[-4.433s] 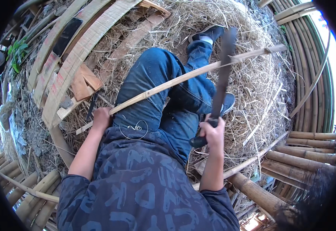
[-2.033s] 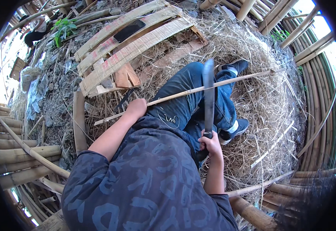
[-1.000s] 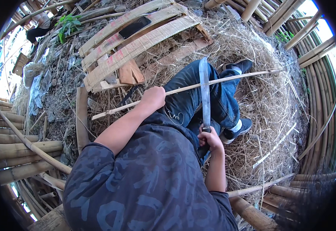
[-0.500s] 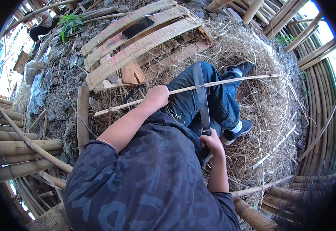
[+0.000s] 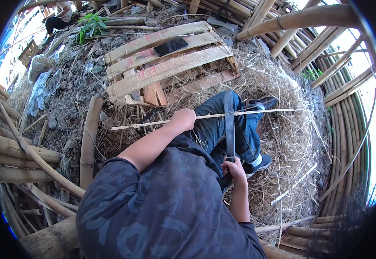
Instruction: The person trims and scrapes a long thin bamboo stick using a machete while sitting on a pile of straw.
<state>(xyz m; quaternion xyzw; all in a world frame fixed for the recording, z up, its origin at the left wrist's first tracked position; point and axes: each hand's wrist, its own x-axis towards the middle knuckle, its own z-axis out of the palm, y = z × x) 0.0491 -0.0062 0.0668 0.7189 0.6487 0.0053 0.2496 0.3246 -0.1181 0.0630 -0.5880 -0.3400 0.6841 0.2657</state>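
Right hand [image 5: 234, 167] closed around knife [image 5: 229, 131], left hand [image 5: 184, 119] around strip [image 5: 209, 115].

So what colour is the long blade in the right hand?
The blade looks dark grey, best seen in the head view.

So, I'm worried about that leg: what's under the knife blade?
The pale strip crosses beneath the knife blade, showing on both sides, with the blue trousers lower down. The stretch of strip directly behind the blade is covered, so any cut there is hidden.
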